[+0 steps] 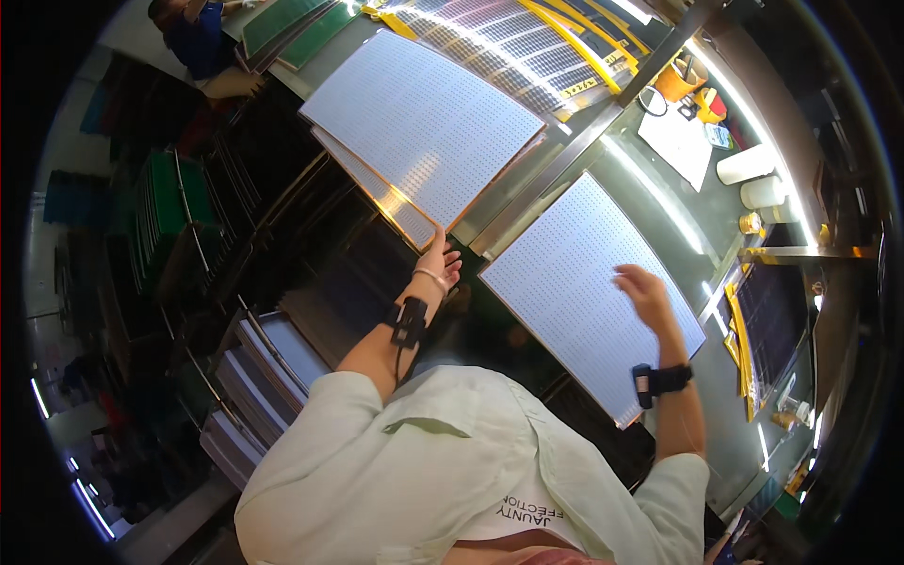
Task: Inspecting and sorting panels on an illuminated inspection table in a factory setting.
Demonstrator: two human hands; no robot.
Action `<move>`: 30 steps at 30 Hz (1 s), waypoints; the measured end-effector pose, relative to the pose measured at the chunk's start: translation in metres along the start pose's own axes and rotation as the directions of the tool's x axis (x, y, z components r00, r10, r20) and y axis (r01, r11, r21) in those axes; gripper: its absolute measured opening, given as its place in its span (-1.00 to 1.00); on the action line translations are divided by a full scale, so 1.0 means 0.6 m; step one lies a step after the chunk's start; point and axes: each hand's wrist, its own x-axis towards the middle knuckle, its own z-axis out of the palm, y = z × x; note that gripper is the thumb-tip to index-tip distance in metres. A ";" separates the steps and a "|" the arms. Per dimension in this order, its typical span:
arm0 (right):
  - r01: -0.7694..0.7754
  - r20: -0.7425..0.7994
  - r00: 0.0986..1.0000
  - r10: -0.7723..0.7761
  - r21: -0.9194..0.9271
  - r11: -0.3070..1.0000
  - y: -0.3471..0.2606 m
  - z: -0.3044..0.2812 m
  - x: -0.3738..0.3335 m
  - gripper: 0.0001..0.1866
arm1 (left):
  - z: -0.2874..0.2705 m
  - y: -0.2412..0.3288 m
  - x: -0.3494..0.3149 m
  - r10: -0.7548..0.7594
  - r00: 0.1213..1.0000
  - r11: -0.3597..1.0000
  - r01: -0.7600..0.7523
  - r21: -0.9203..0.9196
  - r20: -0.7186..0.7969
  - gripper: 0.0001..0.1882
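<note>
My left hand (pixel 439 260) reaches up to the near corner of a stack of large white perforated panels (pixel 424 122) and touches its lower edge; the grip itself is hard to make out. My right hand (pixel 646 292) hovers flat, fingers spread, over a second white perforated panel (pixel 574 273) lying on the glossy work table (pixel 659 202). Both wrists carry black bands. A pale green shirt fills the lower part of the view.
A metal rail (pixel 565 155) separates the two panels. Rolls of white tape (pixel 749 165), an orange container (pixel 680 80) and paper sheets sit at the far right. Racks with stacked panels (pixel 254 377) stand at the left. Another person in blue (pixel 198 38) works at the top left.
</note>
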 end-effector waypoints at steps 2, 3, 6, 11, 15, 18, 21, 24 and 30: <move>0.059 0.055 0.997 -0.059 0.001 0.998 -0.052 0.064 0.023 -0.76 | 0.028 0.001 0.018 -0.099 0.992 0.987 0.089 -0.134 -0.074 -0.43; 0.092 0.104 0.990 -0.096 0.040 0.995 -0.068 0.092 0.038 -0.77 | 0.029 -0.005 0.040 -0.066 0.989 0.987 0.046 -0.153 -0.131 -0.44; 0.110 0.142 0.983 -0.117 0.058 0.992 -0.080 0.157 0.080 -0.76 | 0.055 -0.012 0.044 0.015 0.975 0.984 -0.054 -0.170 -0.222 -0.50; -0.004 0.124 0.992 -0.024 0.222 0.975 -0.095 0.236 0.157 -0.71 | 0.045 -0.017 0.022 0.112 0.963 0.989 -0.133 -0.068 -0.245 -0.60; -0.182 0.108 0.982 0.156 0.312 0.932 -0.104 0.260 0.221 -0.66 | 0.019 -0.012 -0.021 0.154 0.980 0.988 -0.154 0.010 -0.126 -0.64; -0.403 0.202 0.902 0.382 0.710 0.577 -0.128 0.259 0.258 -0.64 | -0.028 0.009 -0.080 0.344 0.939 0.934 -0.343 0.105 0.010 -0.65; -0.262 0.240 0.961 0.139 0.951 0.167 -0.083 0.221 0.318 -0.72 | -0.036 0.026 -0.129 0.469 0.865 0.856 -0.495 0.150 0.178 -0.64; -0.017 0.039 0.995 -0.089 0.971 0.237 -0.243 0.197 0.299 -0.76 | -0.090 0.063 -0.147 0.523 0.823 0.820 -0.557 0.130 0.222 -0.65; 0.245 -0.114 0.968 -0.224 0.227 0.943 -0.462 0.095 0.138 -0.79 | -0.141 0.224 -0.207 0.793 0.536 0.607 -0.661 -0.441 0.290 -0.12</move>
